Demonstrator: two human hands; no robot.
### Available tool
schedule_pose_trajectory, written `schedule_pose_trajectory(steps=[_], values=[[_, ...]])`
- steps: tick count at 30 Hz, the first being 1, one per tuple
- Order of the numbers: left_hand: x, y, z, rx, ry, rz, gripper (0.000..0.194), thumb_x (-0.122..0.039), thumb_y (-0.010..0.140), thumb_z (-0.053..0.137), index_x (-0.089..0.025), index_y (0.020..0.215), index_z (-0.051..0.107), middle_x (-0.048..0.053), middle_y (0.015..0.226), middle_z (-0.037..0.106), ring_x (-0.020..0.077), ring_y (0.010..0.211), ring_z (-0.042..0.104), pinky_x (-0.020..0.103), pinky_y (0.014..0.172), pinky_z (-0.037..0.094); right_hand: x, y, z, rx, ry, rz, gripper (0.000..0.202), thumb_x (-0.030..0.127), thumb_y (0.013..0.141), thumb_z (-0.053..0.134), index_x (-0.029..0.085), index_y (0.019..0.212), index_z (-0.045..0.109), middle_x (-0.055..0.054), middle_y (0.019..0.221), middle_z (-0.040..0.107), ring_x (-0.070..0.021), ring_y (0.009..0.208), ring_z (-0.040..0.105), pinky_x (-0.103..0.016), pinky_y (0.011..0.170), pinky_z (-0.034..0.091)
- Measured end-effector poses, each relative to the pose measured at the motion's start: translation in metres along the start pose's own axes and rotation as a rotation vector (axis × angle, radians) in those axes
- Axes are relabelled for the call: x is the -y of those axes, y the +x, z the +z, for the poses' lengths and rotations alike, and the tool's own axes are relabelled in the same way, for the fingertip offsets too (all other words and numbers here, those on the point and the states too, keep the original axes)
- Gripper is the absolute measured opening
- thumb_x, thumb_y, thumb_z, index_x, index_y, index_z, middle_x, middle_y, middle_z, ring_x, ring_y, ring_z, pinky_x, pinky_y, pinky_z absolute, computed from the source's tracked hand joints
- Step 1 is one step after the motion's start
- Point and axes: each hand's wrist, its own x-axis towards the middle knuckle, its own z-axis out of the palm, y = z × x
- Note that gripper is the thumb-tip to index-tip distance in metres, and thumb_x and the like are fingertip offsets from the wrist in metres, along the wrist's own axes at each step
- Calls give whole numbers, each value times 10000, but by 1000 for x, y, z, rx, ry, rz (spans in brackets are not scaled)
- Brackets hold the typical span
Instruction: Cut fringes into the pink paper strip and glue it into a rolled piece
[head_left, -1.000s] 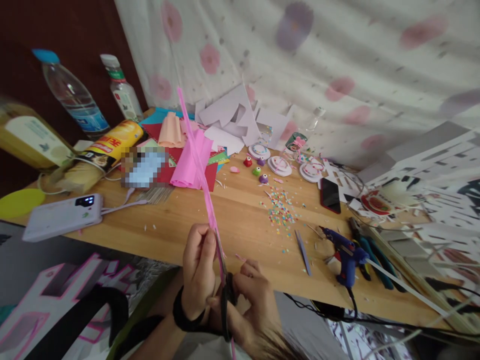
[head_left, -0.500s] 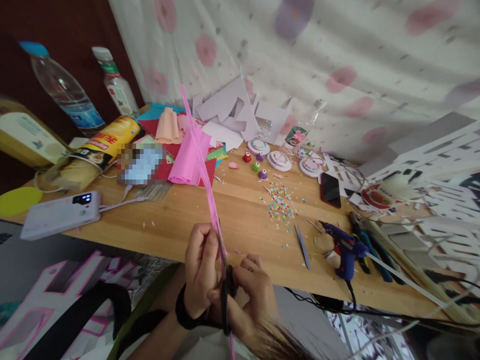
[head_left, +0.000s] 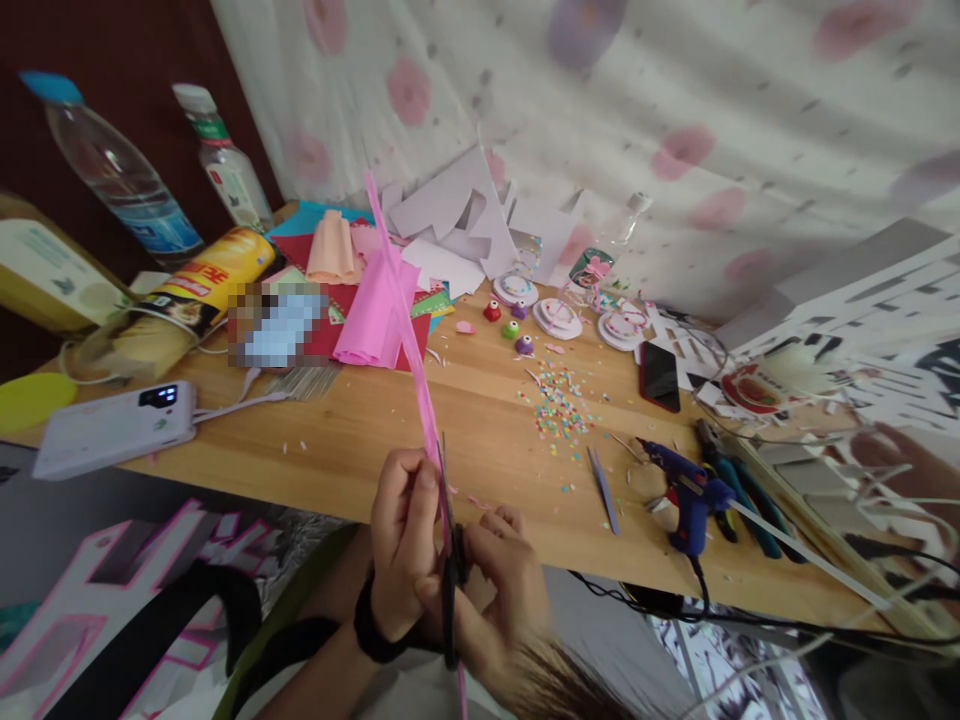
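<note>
The left hand (head_left: 400, 545) pinches a pink paper strip (head_left: 417, 378) at the desk's (head_left: 337, 440) near edge. The right hand (head_left: 504, 575) holds black-handled scissors (head_left: 449, 612), blades along this strip

Soft, rather dim indoor light falls evenly over the fingers (head_left: 426, 490) of the left hand (head_left: 401, 555) and the desk (head_left: 487, 400) beyond them; its source lies out of view. The pink strip (head_left: 417, 380) held there reads brightly. Farther off, the curtain (head_left: 480, 90) shows pale and slightly hazy, while the panel (head_left: 135, 40) to its left sinks into near-black. Faint highlights mark the blue-capped bottle (head_left: 112, 170), well left of the fingers and stretched aslant by the wide lens. Nearer, also left, a power bank's display (head_left: 159, 396) glows bluish-white beside a pixelated patch (head_left: 281, 325). Far right of the fingers, white cut-outs (head_left: 817, 295) smear and warp. Deep shadow pools under the desk's near edge.
</note>
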Motion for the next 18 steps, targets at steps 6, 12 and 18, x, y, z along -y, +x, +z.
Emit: schedule_pose_trajectory(steps=[6, 12, 18], values=[[-5, 3, 1, -23, -1, -10, 308, -475, 951, 580, -213, 794, 541, -38, 647, 459, 114, 562, 439, 222, 509, 381, 0, -1, -3, -52, 140, 66, 330, 483, 776, 651, 207, 642, 529, -4, 695, 542, -182, 695, 456, -300, 641, 318], [-10, 11, 1, -27, -14, 32, 311, -470, 936, 606, -208, 787, 532, -36, 662, 465, 123, 618, 475, 227, 593, 428, 3, 0, -9, -168, 667, 285, 362, 534, 756, 760, 195, 769, 634, 4, 677, 605, -156, 627, 545, -264, 577, 423], [-16, 5, 2, 72, 61, 29, 322, -476, 930, 609, -202, 773, 542, -32, 673, 493, 114, 601, 475, 218, 561, 408, 9, 17, -14, -374, 811, 303, 279, 343, 677, 852, 196, 831, 672, -37, 818, 721, -199, 781, 681, -304, 720, 539]])
